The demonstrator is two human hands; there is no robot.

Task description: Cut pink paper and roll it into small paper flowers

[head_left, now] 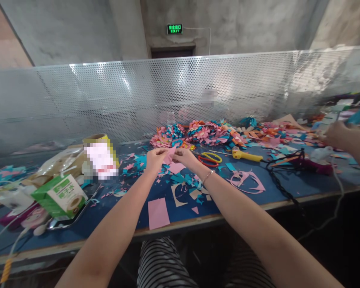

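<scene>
Behind stands a grey wall (78,28), and before it a perforated metal panel (243,84). The blue worktop (181,217) is littered with paper scraps (141,161). On it lies a pile of paper flowers (204,134), which seem already finished. A pink rectangular sheet (159,213) near the front edge looks uncut, so some work probably remains. The left hand (155,157) and the right hand (186,156) are nearly closed, both pinching a small pink paper piece (169,155) (its shape I cannot tell exactly) above the worktop.

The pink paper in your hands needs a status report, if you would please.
Left hand, right hand: both holding pink paper. Scissors near right wrist, not held. Paper scraps crowd the table around them.
</scene>
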